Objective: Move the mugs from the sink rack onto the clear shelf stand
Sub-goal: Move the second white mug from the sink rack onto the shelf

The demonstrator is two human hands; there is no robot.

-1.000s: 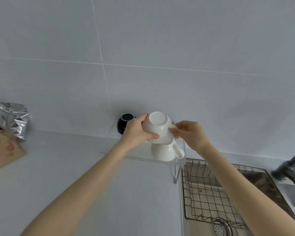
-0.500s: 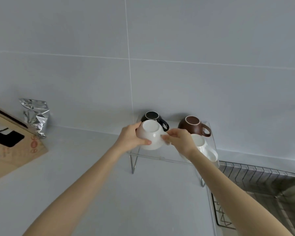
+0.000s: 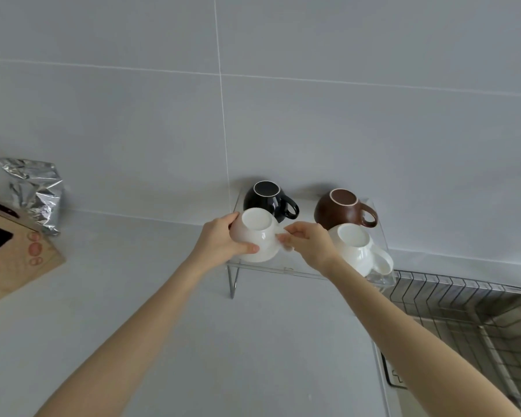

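Note:
An upside-down white mug (image 3: 257,233) sits at the front left of the clear shelf stand (image 3: 283,270). My left hand (image 3: 220,243) wraps around its left side, and my right hand (image 3: 309,243) pinches its handle, which the fingers hide. Behind it stands an inverted black mug (image 3: 269,200). An inverted brown mug (image 3: 343,209) is at the back right, with a second white mug (image 3: 358,251) in front of it. The wire sink rack (image 3: 469,314) lies at the lower right with no mugs visible in it.
A crumpled silver foil bag (image 3: 35,191) and a brown cardboard box (image 3: 9,251) stand on the grey counter at the far left. The tiled wall rises right behind the stand. The sink edge runs along the rack at the bottom right.
The white mug came down and left from above the other white mug to the stand's front left. The view shifted left, revealing the brown mug and hiding the tap.

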